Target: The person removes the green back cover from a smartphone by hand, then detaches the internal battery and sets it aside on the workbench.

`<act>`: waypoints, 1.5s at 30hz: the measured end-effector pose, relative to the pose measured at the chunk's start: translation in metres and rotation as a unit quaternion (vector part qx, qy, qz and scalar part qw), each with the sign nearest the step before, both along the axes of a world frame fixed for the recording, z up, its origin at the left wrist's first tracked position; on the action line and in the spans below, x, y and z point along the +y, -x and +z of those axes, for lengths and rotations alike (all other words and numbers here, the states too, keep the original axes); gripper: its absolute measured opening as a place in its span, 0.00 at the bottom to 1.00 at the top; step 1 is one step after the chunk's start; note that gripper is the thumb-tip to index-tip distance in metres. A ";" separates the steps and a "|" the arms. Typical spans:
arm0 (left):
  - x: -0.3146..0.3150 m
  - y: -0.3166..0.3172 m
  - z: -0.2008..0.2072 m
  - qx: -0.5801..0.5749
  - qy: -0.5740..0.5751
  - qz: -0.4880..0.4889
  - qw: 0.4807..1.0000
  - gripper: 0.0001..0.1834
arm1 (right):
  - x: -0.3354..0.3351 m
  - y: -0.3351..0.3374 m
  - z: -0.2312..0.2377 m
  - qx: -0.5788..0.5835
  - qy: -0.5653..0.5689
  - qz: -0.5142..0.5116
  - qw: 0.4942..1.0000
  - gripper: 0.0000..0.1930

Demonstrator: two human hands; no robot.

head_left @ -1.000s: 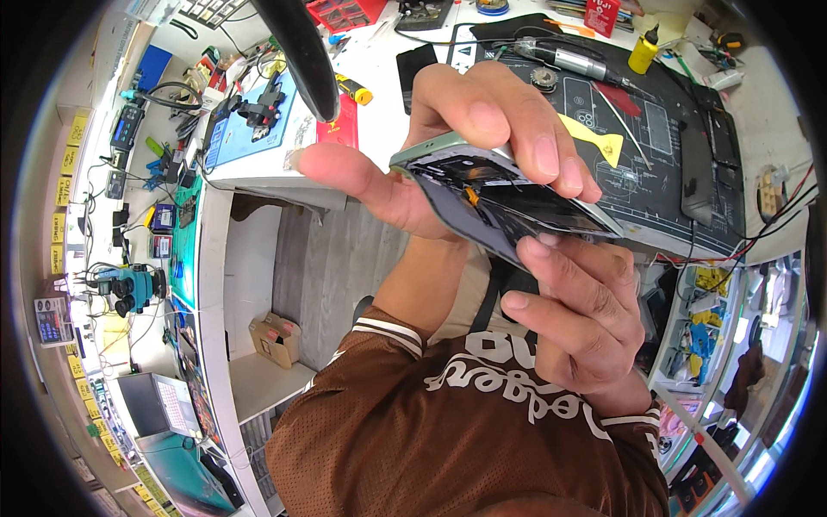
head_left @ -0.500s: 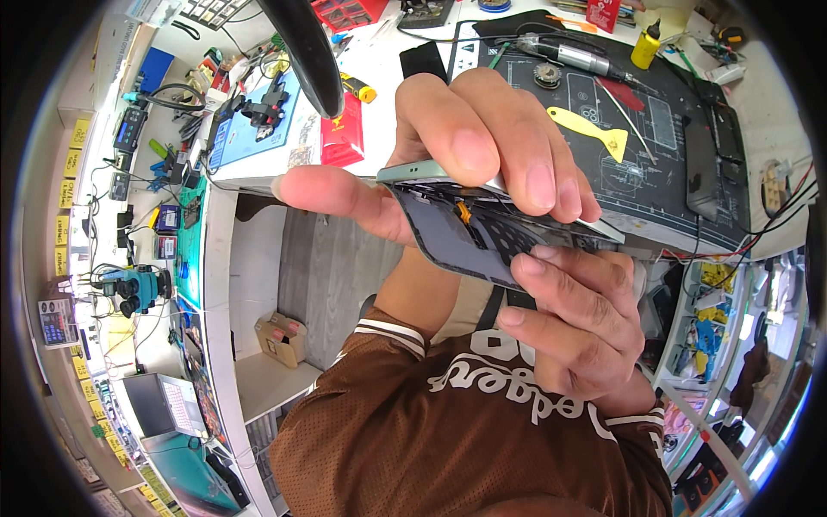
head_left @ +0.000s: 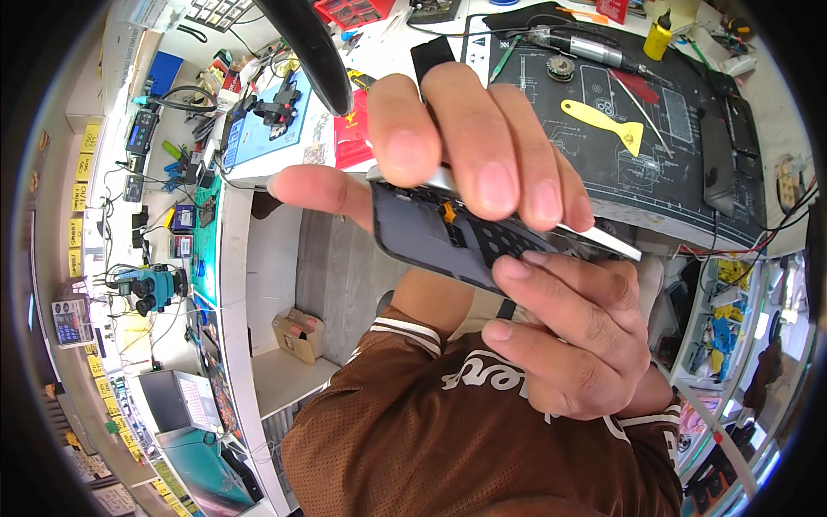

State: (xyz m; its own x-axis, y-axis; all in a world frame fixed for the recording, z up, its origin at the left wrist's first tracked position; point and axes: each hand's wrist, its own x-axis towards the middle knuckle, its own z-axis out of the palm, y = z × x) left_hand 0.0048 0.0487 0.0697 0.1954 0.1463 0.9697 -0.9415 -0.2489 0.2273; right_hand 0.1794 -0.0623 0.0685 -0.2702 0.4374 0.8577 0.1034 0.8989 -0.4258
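Note:
I hold a partly opened smartphone in both hands above the front edge of the bench. Its dark grey display panel is swung away from the silver-edged body, and a short orange flex cable shows in the gap. My left hand is closed over the body's upper edge, fingers bent across it and thumb stretched out to the left. From the lower right, my right hand pinches the panel's near edge with its fingers. Much of the phone's inside is hidden by my fingers.
A black work mat carries a yellow scraper, a thin metal stick and a silver pen-like tool. Beyond stands a yellow bottle. A black lamp-like arm hangs near my left hand. A teal microscope stands at the left.
My left fingers have shifted left and down along the phone's edge. The phone has turned, showing the panel's inner side more squarely. The whole view has swung slightly.

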 end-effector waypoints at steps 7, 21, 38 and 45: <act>-0.001 0.006 -0.003 -0.004 0.007 -0.028 1.000 0.38 | -0.001 0.000 0.002 -0.018 0.008 0.034 0.999 0.13; -0.021 -0.007 -0.011 0.098 0.197 0.231 0.948 0.58 | 0.046 -0.011 0.003 0.004 0.038 -0.041 0.998 0.28; 0.040 -0.016 -0.039 0.309 0.317 0.367 0.818 0.53 | 0.143 -0.016 -0.020 -0.083 0.001 -0.134 0.988 0.18; 0.053 -0.011 -0.056 0.296 0.294 0.382 0.825 0.50 | 0.155 -0.010 -0.035 -0.093 0.014 -0.114 0.989 0.19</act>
